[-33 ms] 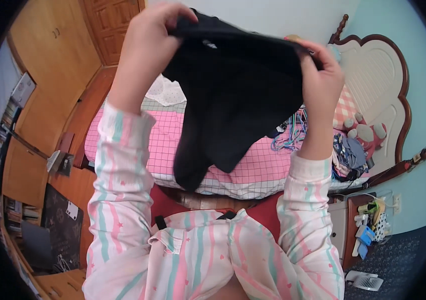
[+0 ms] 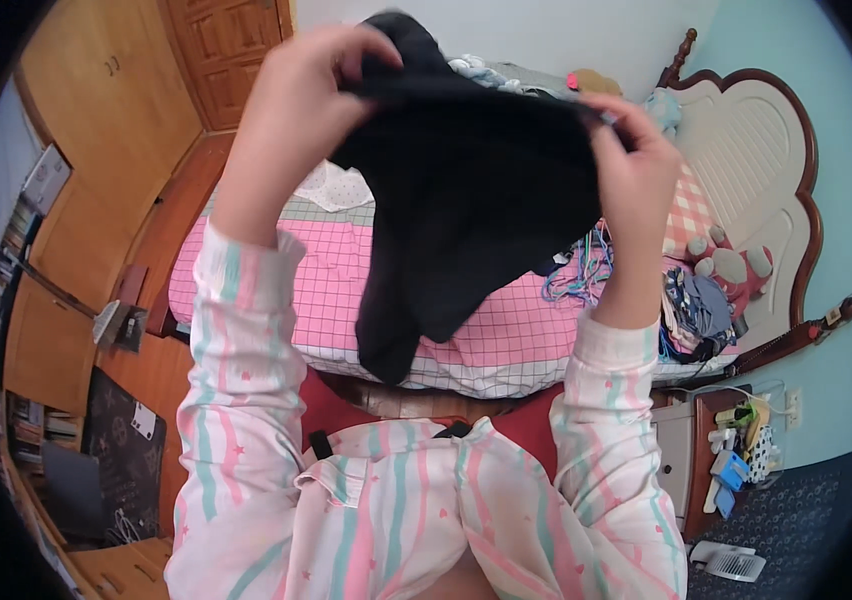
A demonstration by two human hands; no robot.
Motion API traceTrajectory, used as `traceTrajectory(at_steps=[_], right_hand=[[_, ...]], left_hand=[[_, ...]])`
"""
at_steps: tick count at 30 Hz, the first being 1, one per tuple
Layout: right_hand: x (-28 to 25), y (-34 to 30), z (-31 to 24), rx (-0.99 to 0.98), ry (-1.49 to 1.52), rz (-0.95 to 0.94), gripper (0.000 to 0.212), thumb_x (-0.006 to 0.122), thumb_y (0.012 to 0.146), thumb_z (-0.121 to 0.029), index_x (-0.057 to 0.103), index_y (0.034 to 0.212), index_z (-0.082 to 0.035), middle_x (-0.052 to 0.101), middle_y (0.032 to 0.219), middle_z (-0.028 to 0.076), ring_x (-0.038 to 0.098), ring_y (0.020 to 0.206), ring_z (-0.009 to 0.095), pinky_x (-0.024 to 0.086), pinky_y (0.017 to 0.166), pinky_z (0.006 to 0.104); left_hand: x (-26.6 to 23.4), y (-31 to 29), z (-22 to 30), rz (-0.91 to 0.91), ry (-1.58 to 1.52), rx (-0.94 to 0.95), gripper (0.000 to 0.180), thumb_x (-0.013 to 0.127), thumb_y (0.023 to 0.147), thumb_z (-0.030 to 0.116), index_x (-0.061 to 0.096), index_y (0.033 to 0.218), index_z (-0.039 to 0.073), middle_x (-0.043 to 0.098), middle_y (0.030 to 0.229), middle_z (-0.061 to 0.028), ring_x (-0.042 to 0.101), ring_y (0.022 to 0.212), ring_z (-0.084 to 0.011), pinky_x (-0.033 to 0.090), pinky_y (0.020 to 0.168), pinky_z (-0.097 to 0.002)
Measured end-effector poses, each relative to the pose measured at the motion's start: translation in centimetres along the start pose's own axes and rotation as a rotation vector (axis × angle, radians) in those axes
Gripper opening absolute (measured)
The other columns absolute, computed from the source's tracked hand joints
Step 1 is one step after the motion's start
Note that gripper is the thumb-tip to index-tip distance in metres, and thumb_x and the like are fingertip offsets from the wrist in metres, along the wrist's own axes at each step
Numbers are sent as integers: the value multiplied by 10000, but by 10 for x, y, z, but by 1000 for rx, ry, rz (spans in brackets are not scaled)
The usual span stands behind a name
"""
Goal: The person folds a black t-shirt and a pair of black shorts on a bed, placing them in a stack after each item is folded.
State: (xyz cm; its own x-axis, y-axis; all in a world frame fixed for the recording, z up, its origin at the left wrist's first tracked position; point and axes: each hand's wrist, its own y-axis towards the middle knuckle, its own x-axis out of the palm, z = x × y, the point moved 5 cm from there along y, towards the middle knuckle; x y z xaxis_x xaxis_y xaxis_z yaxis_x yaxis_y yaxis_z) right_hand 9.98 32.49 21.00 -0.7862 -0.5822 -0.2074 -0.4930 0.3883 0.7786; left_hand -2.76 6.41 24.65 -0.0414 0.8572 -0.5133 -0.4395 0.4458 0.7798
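A black garment (image 2: pixel 476 210) hangs stretched between my two hands above the bed. Its upper edge runs almost level from hand to hand, and two loose ends dangle at its lower left. My left hand (image 2: pixel 311 105) pinches the upper left part, and some of the cloth bunches up beyond those fingers. At the upper right corner, my right hand (image 2: pixel 638 165) has the edge between thumb and fingers. Whether the garment is trousers or a top, I cannot tell.
Below lies a bed (image 2: pixel 326 270) with a pink checked cover. Folded clothes (image 2: pixel 696 315), tangled cords (image 2: pixel 581 270) and a plush toy (image 2: pixel 736 265) rest near the headboard (image 2: pixel 746 130). A bedside cabinet (image 2: pixel 674 455) stands at the right, wooden cupboards (image 2: pixel 106 130) at the left.
Both hands have shifted slightly, the right one a little to the left. The garment's upper edge has dropped and slackened, uncovering more cloth items on the far side of the bed.
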Motion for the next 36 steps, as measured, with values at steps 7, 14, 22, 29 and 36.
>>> traceTrajectory(at_steps=[7,14,22,29,36], right_hand=[[49,-147,94,524,239,-495,148,752,900,-75,759,1016,16,743,865,21,638,777,64,496,714,221],[75,-227,144,599,32,-544,250,807,859,-178,733,1026,-7,753,890,96,705,803,176,534,723,297],[111,-236,101,297,152,-746,424,817,823,-171,657,1184,-16,722,1083,128,682,966,291,524,888,368],[110,-254,125,821,676,-744,209,563,973,43,560,1167,-37,604,1047,11,574,978,85,467,847,227],[94,-241,119,1118,960,-523,388,545,929,67,520,1293,-68,605,1218,67,603,1102,140,509,922,259]], left_hand=[[75,-140,-61,-387,-271,-321,138,752,869,71,741,966,-26,734,884,-109,694,816,-201,535,765,-316],[156,-249,-101,-275,-550,-743,142,690,952,59,695,1077,-9,708,947,-7,637,865,-82,509,785,-237],[168,-248,-66,-287,-823,-757,142,696,951,44,651,1074,-12,696,990,3,636,912,-63,507,798,-216],[136,-228,-42,-459,-269,-424,413,849,739,67,668,1109,51,624,958,-76,618,935,-243,515,832,-347],[150,-251,-68,-611,-389,-599,211,724,922,103,649,1106,33,634,1004,-25,589,913,-118,486,786,-278]])
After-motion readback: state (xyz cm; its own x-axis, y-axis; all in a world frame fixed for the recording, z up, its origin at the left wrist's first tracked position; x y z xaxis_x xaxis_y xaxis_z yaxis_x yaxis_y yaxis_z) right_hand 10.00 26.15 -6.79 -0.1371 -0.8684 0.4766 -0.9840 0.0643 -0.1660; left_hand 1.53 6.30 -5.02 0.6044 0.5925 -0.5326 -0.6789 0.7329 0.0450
